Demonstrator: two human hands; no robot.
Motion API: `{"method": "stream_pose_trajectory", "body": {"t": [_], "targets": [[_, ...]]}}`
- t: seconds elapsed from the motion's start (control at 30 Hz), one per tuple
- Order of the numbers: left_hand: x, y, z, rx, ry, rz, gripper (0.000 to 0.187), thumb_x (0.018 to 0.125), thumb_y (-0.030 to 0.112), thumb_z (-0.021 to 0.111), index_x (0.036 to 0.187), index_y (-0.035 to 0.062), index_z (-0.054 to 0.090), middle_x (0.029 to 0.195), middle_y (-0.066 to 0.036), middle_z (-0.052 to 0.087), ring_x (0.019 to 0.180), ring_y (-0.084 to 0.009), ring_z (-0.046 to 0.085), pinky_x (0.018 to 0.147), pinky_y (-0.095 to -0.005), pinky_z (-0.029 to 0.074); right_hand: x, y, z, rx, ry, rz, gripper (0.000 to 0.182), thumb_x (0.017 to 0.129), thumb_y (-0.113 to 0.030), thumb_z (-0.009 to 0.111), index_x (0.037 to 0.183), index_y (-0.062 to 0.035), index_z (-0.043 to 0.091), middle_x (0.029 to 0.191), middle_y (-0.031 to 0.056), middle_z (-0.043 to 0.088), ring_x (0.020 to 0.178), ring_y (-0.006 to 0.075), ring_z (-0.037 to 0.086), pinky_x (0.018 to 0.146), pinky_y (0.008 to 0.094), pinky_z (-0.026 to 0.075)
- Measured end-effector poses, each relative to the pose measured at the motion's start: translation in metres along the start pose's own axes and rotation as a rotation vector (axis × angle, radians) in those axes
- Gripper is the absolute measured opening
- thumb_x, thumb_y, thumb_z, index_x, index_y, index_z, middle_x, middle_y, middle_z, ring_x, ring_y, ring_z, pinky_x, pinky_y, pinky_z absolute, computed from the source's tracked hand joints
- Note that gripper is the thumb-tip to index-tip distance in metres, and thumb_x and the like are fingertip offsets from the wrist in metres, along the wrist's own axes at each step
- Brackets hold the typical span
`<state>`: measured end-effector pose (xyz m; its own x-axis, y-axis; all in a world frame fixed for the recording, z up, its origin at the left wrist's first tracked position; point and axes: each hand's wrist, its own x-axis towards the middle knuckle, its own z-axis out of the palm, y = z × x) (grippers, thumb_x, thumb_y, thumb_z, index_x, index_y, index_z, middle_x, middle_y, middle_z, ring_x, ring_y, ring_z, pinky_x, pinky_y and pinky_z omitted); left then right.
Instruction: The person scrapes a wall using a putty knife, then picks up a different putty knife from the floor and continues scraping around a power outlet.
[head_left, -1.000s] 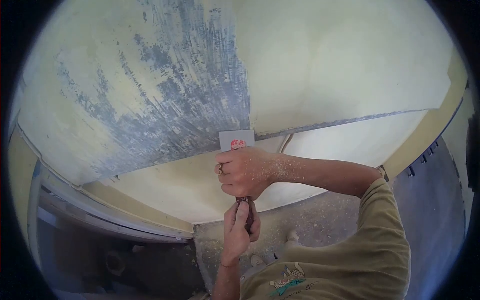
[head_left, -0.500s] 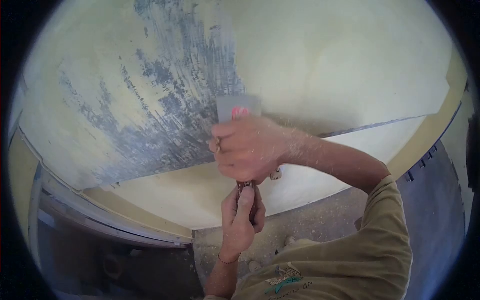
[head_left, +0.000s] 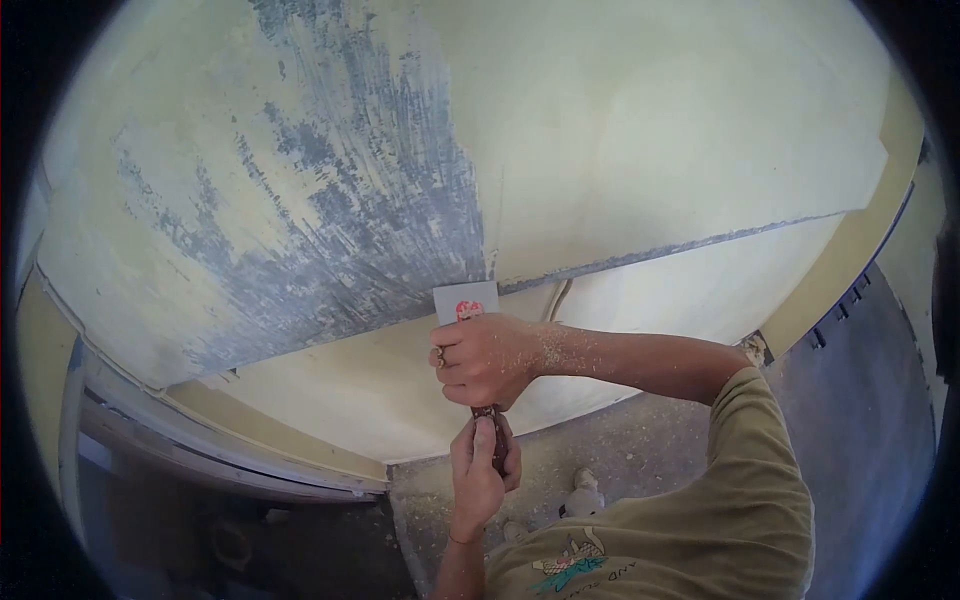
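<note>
A scraper (head_left: 466,293) with a flat grey blade and a red mark near its neck stands with its blade end at the lower edge of the painted wall surface (head_left: 650,120). My right hand (head_left: 488,362), with a ring on a finger and dust on the wrist, is wrapped round the scraper just below the blade. Lower down, my left hand (head_left: 482,475) grips the end of the dark handle, thumb lying along it. Left of the blade, the surface is scraped to streaky blue-grey (head_left: 370,200); to the right it is smooth pale yellow-green.
Beneath the painted surface runs a recessed white wall (head_left: 700,300). Paint flakes lie scattered over the grey floor (head_left: 640,440), where a shoe (head_left: 586,490) shows. At the lower left are a frame ledge (head_left: 230,445) and a dark area. A cable (head_left: 562,298) hangs below the edge.
Both hands have drawn the scraper down toward my body, bringing its blade from the painted surface to the lower edge. More blue-grey shows where the blade passed.
</note>
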<state>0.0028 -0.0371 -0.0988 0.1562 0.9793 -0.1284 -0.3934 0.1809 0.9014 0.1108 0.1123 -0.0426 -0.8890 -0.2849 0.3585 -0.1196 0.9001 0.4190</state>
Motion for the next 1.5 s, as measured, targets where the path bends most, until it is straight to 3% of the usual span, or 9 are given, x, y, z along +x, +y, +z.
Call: {"method": "stream_pose_trajectory", "body": {"t": [0.33, 0.43, 0.5, 0.63, 0.83, 0.9, 1.03, 1.27, 1.5], "targets": [[-0.003, 0.009, 0.010, -0.026, 0.049, -0.021, 0.038, 0.102, 0.039, 0.039, 0.087, 0.0048, 0.046, 0.055, 0.000, 0.042, 0.039, -0.0080, 0.036, 0.037, -0.0250, 0.026, 0.003, 0.005, -0.008, 0.039, -0.035, -0.004, 0.022, 0.046, -0.028, 0.059, 0.056, -0.0093, 0.056, 0.060, 0.0015, 0.054, 0.072, 0.0210, 0.058, 0.072, 0.0323, 0.044], [-0.020, 0.031, 0.020, -0.096, 0.055, -0.160, 0.039, 0.102, 0.040, 0.040, 0.086, 0.0047, 0.046, 0.055, 0.000, 0.042, 0.040, -0.0078, 0.036, 0.037, -0.0254, 0.026, 0.008, 0.006, -0.017, 0.203, -0.089, -0.033, 0.021, 0.046, -0.028, 0.058, 0.056, -0.0092, 0.056, 0.060, 0.0020, 0.053, 0.072, 0.0214, 0.058, 0.073, 0.0325, 0.044], [-0.019, 0.033, 0.027, 0.116, 0.087, -0.087, 0.040, 0.102, 0.041, 0.040, 0.085, 0.0052, 0.046, 0.055, 0.000, 0.042, 0.040, -0.0074, 0.036, 0.037, -0.0249, 0.026, 0.006, 0.005, -0.019, 0.162, 0.042, 0.017, 0.021, 0.047, -0.028, 0.059, 0.056, -0.0089, 0.056, 0.060, 0.0029, 0.054, 0.073, 0.0219, 0.059, 0.074, 0.0325, 0.045], [0.002, 0.004, -0.006, -0.034, -0.031, -0.018, 0.040, 0.102, 0.041, 0.039, 0.084, 0.0059, 0.045, 0.054, 0.000, 0.041, 0.039, -0.0068, 0.035, 0.036, -0.0237, 0.024, 0.005, 0.005, -0.004, -0.015, -0.033, -0.001, 0.022, 0.049, -0.028, 0.060, 0.057, -0.0083, 0.056, 0.061, 0.0035, 0.054, 0.074, 0.0220, 0.060, 0.075, 0.0327, 0.045], [0.013, -0.011, -0.012, 0.028, -0.053, 0.060, 0.040, 0.102, 0.043, 0.036, 0.088, 0.0062, 0.047, 0.053, 0.000, 0.039, 0.038, -0.0075, 0.032, 0.035, -0.0236, 0.022, 0.001, 0.001, 0.003, -0.089, -0.077, 0.039, 0.022, 0.048, -0.028, 0.068, 0.057, -0.0094, 0.061, 0.063, 0.0035, 0.060, 0.069, 0.0200, 0.057, 0.074, 0.0323, 0.043], [0.012, -0.004, -0.009, 0.086, -0.017, 0.090, 0.041, 0.102, 0.042, 0.038, 0.086, 0.0054, 0.047, 0.053, 0.001, 0.040, 0.038, -0.0069, 0.033, 0.035, -0.0237, 0.023, 0.004, 0.002, -0.003, -0.071, -0.206, 0.010, 0.023, 0.047, -0.030, 0.068, 0.057, -0.0104, 0.063, 0.063, 0.0035, 0.060, 0.069, 0.0198, 0.057, 0.072, 0.0324, 0.043], [0.025, 0.059, 0.007, 0.135, -0.004, 0.249, 0.042, 0.102, 0.041, 0.041, 0.082, 0.0045, 0.048, 0.053, 0.001, 0.041, 0.039, -0.0063, 0.035, 0.036, -0.0240, 0.024, 0.024, 0.030, -0.041, -0.157, -0.096, 0.094, 0.025, 0.048, -0.031, 0.062, 0.056, -0.0084, 0.057, 0.061, 0.0044, 0.055, 0.076, 0.0221, 0.059, 0.073, 0.0339, 0.044], [0.007, -0.001, 0.002, 0.065, 0.008, 0.071, 0.041, 0.101, 0.045, 0.037, 0.090, 0.0065, 0.046, 0.053, 0.000, 0.038, 0.036, -0.0084, 0.031, 0.035, -0.0251, 0.022, 0.003, 0.007, -0.009, -0.038, -0.044, -0.003, 0.026, 0.044, -0.031, 0.061, 0.055, -0.0085, 0.057, 0.061, 0.0043, 0.056, 0.073, 0.0227, 0.059, 0.075, 0.0330, 0.044], [0.007, -0.003, -0.002, 0.062, -0.021, 0.081, 0.043, 0.102, 0.047, 0.035, 0.090, 0.0067, 0.045, 0.053, 0.000, 0.037, 0.035, -0.0088, 0.031, 0.034, -0.0252, 0.022, 0.004, 0.006, -0.005, -0.030, -0.105, -0.005, 0.024, 0.044, -0.031, 0.060, 0.055, -0.0090, 0.058, 0.060, 0.0032, 0.056, 0.074, 0.0211, 0.060, 0.076, 0.0317, 0.044]]}}
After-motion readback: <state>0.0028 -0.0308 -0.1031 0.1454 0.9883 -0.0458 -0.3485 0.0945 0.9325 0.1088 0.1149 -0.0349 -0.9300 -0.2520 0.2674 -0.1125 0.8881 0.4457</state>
